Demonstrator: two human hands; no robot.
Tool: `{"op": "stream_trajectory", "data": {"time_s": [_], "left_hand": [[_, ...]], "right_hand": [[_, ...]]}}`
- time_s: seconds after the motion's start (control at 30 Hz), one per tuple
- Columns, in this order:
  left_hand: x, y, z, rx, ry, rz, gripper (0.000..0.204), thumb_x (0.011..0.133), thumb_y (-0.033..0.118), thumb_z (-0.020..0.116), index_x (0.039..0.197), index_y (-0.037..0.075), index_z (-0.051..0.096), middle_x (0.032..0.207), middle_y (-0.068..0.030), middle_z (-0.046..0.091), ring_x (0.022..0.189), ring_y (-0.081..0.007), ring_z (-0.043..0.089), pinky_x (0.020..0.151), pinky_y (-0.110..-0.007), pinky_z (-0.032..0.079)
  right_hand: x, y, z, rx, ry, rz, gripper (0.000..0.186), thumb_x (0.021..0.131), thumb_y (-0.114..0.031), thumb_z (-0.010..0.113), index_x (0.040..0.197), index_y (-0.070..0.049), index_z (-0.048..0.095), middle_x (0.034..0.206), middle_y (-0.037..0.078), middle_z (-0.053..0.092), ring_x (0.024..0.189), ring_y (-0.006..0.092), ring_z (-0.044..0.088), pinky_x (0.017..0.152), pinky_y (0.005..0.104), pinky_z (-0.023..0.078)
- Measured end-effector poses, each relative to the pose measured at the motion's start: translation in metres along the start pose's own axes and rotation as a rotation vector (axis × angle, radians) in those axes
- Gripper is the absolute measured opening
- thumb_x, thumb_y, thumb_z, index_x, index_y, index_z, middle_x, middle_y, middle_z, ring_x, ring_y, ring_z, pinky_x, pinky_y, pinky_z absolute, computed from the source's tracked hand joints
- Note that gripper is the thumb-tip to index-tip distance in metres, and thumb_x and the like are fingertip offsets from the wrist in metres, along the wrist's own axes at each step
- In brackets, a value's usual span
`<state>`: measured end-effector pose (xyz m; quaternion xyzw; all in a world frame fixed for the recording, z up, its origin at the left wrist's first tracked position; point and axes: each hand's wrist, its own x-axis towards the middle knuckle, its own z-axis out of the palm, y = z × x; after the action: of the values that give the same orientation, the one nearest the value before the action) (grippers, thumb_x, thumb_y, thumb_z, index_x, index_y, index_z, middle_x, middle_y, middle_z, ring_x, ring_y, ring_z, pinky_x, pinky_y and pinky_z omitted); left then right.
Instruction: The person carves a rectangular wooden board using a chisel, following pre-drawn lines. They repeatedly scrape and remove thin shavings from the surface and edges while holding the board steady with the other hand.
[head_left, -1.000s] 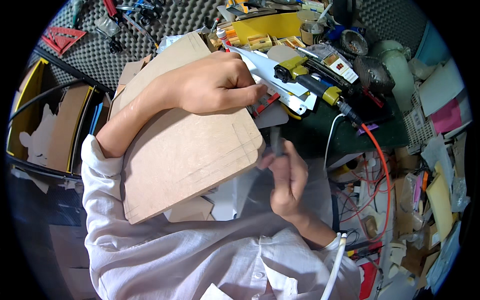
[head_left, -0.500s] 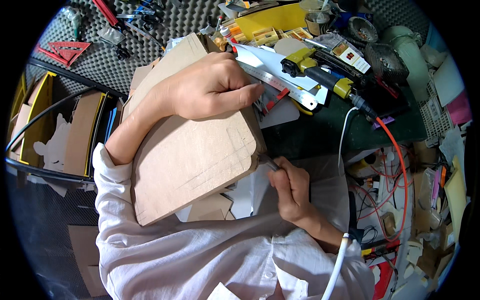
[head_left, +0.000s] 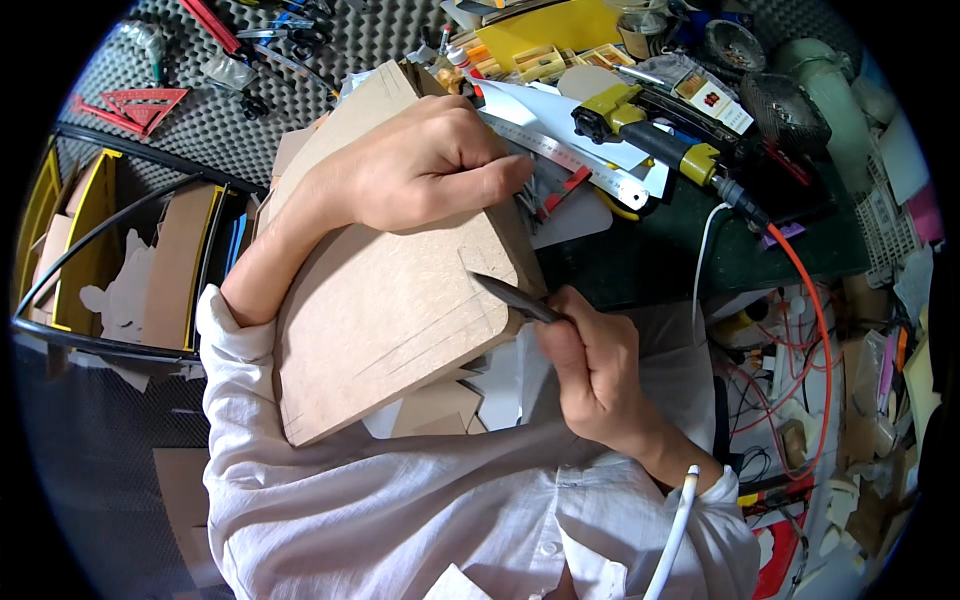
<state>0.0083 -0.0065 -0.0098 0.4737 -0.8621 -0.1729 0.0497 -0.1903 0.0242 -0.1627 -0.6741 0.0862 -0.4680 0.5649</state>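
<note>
A thick light-brown wooden board piece (head_left: 390, 310) with a rounded near-right corner and pencil lines lies tilted in front of me. My left hand (head_left: 440, 165) is closed over its far right edge, its forearm across the top face; the fingertips are hidden behind the edge. In a fist, my right hand (head_left: 595, 365) grips a dark, tapered, pointed file (head_left: 512, 296). The file's tip reaches over the top face beside the pencil lines, and its shaft crosses the rounded corner. Its handle end is hidden in the hand.
A yellow-green air tool (head_left: 650, 135) with an orange hose (head_left: 815, 310) lies on the dark green bench (head_left: 690, 240). A steel ruler (head_left: 575, 160) and papers are beside it. Yellow and black frames with board pieces (head_left: 110, 250) stand at left. Cables and scraps crowd the right.
The file has swung up from beside the corner to lie over the top face, as my right hand rose and turned. My left hand keeps its place on the board.
</note>
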Motion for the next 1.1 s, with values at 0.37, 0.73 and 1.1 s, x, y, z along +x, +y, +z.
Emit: {"op": "stream_trajectory", "data": {"time_s": [0.37, 0.73, 1.1], "left_hand": [[0.001, -0.005, 0.004, -0.026, 0.053, 0.033, 0.048, 0.09, 0.023, 0.051, 0.05, -0.003, 0.043, 0.041, -0.0126, 0.035, 0.038, -0.0254, 0.033, 0.042, -0.037, 0.03], [-0.001, -0.001, 0.001, -0.017, 0.025, -0.012, 0.05, 0.092, 0.026, 0.049, 0.051, -0.002, 0.043, 0.043, -0.0134, 0.036, 0.04, -0.0271, 0.034, 0.043, -0.037, 0.031], [-0.012, 0.014, 0.003, 0.204, 0.153, -0.319, 0.051, 0.094, 0.035, 0.043, 0.064, -0.004, 0.059, 0.058, -0.0175, 0.056, 0.055, -0.0306, 0.053, 0.056, -0.038, 0.043]], "right_hand": [[0.0, -0.003, -0.005, -0.026, 0.035, -0.019, 0.018, 0.092, -0.013, 0.049, 0.08, 0.0, 0.049, 0.053, 0.01, 0.044, 0.042, 0.0252, 0.048, 0.042, 0.0324, 0.036], [-0.031, 0.019, -0.016, 0.337, 0.092, 0.099, 0.02, 0.094, -0.02, 0.048, 0.083, -0.003, 0.046, 0.064, 0.0, 0.043, 0.054, 0.0049, 0.037, 0.051, 0.0208, 0.03], [-0.004, -0.018, 0.024, 0.889, -0.015, 0.21, 0.035, 0.094, -0.043, 0.044, 0.097, -0.008, 0.038, 0.072, -0.003, 0.037, 0.056, 0.0031, 0.032, 0.049, 0.0175, 0.027]]}}
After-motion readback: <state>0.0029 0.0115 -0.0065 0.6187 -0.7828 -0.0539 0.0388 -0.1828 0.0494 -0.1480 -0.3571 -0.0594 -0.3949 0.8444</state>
